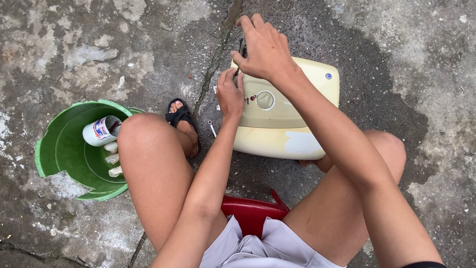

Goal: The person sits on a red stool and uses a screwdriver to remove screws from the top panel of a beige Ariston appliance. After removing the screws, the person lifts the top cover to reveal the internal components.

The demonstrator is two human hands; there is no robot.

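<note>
Concrete ground (74, 44), grey, blotched and cracked, fills the view beneath us, darker and damp-looking around the work. On it lies a cream-coloured appliance casing (292, 129), rounded at the corners, with a round dial and small coloured dots on its face and a blue spot near its far right corner; it rests between our knees, just ahead of the red stool (253, 212) we sit on. To our left stands a green plastic bucket (59, 149) with a broken rim, holding a white can and a few pale bits at its bottom. Our left foot in a black sandal (181, 116) is planted between bucket and casing.

Our left hand (229, 94) presses against the casing's left edge, fingers curled on it, steadying it. Our right hand (265, 47) is raised over the far left corner of the casing, fingers pinched around a dark tool (242, 49); only a sliver of the tool shows, so we cannot tell its kind. A small metal screw-like piece (212, 129) lies on the ground just beside the casing.
</note>
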